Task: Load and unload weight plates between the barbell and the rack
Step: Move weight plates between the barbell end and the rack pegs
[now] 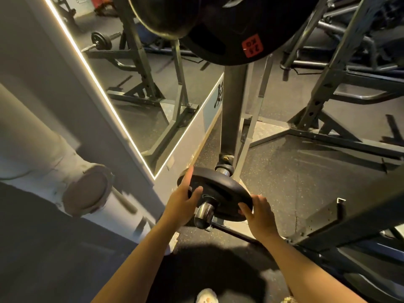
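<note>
A small black weight plate sits on a chrome sleeve low on the rack, with the sleeve's end sticking out toward me. My left hand holds the plate's left rim, thumb on its face and index finger stretched along the edge. My right hand grips the lower right rim, fingers curled over it. Overhead hang two large black plates: one with a red 25 KG label and another to its left. The rack's upright post rises behind the small plate.
A lit-edged wall mirror stands at the left and reflects racks and a loaded bar. A white pipe end juts out at lower left. A power rack frame fills the right side. My shoe is on the rubber floor.
</note>
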### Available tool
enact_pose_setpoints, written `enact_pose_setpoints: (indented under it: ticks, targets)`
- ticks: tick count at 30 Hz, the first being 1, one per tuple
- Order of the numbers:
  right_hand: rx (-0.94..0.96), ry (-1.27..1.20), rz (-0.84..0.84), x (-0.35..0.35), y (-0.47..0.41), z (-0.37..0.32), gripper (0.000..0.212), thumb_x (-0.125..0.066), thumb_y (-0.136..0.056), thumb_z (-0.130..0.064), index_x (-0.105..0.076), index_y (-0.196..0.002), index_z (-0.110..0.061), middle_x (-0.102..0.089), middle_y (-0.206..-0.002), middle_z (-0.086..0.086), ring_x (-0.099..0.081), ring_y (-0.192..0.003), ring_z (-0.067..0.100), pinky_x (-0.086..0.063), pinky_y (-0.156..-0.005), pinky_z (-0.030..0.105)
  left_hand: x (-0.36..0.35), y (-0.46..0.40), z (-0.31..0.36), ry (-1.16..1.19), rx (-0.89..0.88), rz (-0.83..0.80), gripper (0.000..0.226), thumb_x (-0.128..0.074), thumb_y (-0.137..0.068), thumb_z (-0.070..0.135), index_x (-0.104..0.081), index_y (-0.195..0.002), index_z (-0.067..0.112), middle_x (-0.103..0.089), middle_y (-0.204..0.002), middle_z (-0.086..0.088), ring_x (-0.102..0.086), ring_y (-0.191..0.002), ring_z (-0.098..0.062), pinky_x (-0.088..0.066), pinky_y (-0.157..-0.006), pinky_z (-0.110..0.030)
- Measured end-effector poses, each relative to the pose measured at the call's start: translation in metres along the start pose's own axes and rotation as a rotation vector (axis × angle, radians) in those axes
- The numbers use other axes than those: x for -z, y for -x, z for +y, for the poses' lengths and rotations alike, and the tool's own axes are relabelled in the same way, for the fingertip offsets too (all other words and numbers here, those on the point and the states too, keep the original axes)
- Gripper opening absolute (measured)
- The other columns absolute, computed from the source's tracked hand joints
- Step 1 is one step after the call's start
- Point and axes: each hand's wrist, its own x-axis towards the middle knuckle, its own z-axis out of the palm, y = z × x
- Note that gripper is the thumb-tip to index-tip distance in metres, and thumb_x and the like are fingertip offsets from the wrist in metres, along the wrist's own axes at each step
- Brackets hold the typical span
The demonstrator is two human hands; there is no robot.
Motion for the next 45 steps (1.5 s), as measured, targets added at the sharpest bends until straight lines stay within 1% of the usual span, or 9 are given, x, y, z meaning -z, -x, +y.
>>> enact_pose_setpoints:
  ticks: [4, 9, 17, 26, 30, 34, 39, 41, 45]
  targets:
    - [0.035, 0.038, -0.200, 0.027, -0.006, 0.008, 0.052, -0.065, -0.082, -0.054, -0.058, -0.116, -0.015, -0.044, -0.134, 0.008, -0.047, -0.120, 0.025, -0.044, -0.093, 0.030, 0.018, -0.011, -0.003, 0.111, 0.014, 0.154, 0.018, -0.043, -0.098, 0.020, -0.057, -0.091, 0.030, -0.062, -0.104, -0.006, -0.052, -0.081, -0.002, -0.041, -0.069, -0.012]
    - [0.370, 0.004, 0.153, 0.029, -0.042, -0.087, 0.063, -0.058, -0.080, -0.062, -0.064, -0.117, -0.011, -0.060, -0.123, 0.005, -0.059, -0.107, 0.020, -0.051, -0.085, 0.026, -0.004, -0.043, -0.024, 0.253, 0.408, 0.223, 0.043, -0.034, -0.104, 0.036, -0.046, -0.128, 0.002, -0.056, -0.117, -0.013, -0.050, -0.121, -0.030, -0.039, -0.104, -0.043]
    - [0.526, 0.431, 0.324, -0.001, -0.058, -0.101, 0.052, -0.053, -0.086, -0.066, -0.065, -0.086, -0.015, -0.062, -0.081, 0.002, -0.059, -0.069, 0.018, -0.044, -0.057, 0.023, -0.006, -0.050, -0.024, 0.250, 0.486, 0.275, 0.052, -0.023, -0.102, 0.051, -0.054, -0.117, 0.011, -0.059, -0.109, -0.008, -0.056, -0.103, -0.018, -0.039, -0.096, -0.038]
    - [0.332, 0.126, 0.379, 0.000, -0.042, -0.048, 0.073, -0.034, -0.091, -0.070, -0.069, -0.089, -0.006, -0.066, -0.076, 0.009, -0.062, -0.063, 0.023, -0.054, -0.057, 0.027, -0.006, -0.024, -0.027, -0.244, -0.189, 0.307, 0.016, -0.062, -0.090, 0.005, -0.063, -0.101, -0.007, -0.067, -0.072, -0.013, -0.063, -0.054, -0.020, -0.055, -0.054, -0.022]
    - [0.118, -0.005, 0.206, -0.003, -0.026, -0.009, 0.075, -0.031, -0.087, -0.076, -0.067, -0.099, -0.012, -0.067, -0.082, 0.005, -0.065, -0.070, 0.022, -0.058, -0.059, 0.034, 0.002, -0.015, 0.008, -0.384, -0.428, 0.152, 0.069, -0.017, -0.103, 0.049, -0.062, -0.117, -0.001, -0.070, -0.088, -0.008, -0.066, -0.075, -0.022, -0.058, -0.073, -0.042]
    - [-0.037, 0.092, -0.122, 0.004, -0.012, 0.019, 0.063, -0.037, -0.088, -0.068, -0.057, -0.121, -0.019, -0.062, -0.113, 0.005, -0.059, -0.105, 0.024, -0.054, -0.086, 0.040, -0.001, -0.018, 0.013, -0.385, -0.595, 0.135, 0.047, -0.026, -0.103, 0.046, -0.062, -0.118, 0.018, -0.066, -0.095, 0.010, -0.061, -0.086, -0.005, -0.047, -0.090, -0.030]
    - [-0.018, 0.013, -0.260, 0.047, -0.035, -0.016, 0.072, -0.072, -0.078, -0.050, -0.046, -0.136, -0.018, -0.055, -0.131, 0.005, -0.055, -0.117, 0.026, -0.051, -0.096, 0.041, 0.002, -0.031, -0.012, 0.125, -0.009, 0.324, 0.042, -0.037, -0.096, 0.046, -0.058, -0.112, 0.013, -0.062, -0.108, -0.008, -0.059, -0.104, -0.022, -0.049, -0.093, -0.037]
    - [0.095, 0.003, -0.186, 0.055, -0.046, -0.058, 0.073, -0.071, -0.080, -0.049, -0.041, -0.141, -0.021, -0.051, -0.137, 0.003, -0.052, -0.121, 0.025, -0.047, -0.100, 0.038, 0.006, -0.041, -0.018, 0.252, 0.219, 0.302, 0.065, -0.030, -0.092, 0.057, -0.050, -0.127, 0.006, -0.053, -0.128, -0.021, -0.049, -0.122, -0.038, -0.038, -0.106, -0.055]
    - [0.186, 0.063, -0.244, 0.044, -0.060, -0.130, 0.060, -0.053, -0.091, -0.054, -0.037, -0.141, -0.025, -0.044, -0.141, 0.000, -0.042, -0.128, 0.021, -0.040, -0.104, 0.039, -0.006, -0.050, -0.021, 0.279, 0.414, 0.237, 0.067, -0.016, -0.101, 0.055, -0.028, -0.150, 0.010, -0.035, -0.151, -0.013, -0.031, -0.140, -0.029, -0.021, -0.117, -0.044]
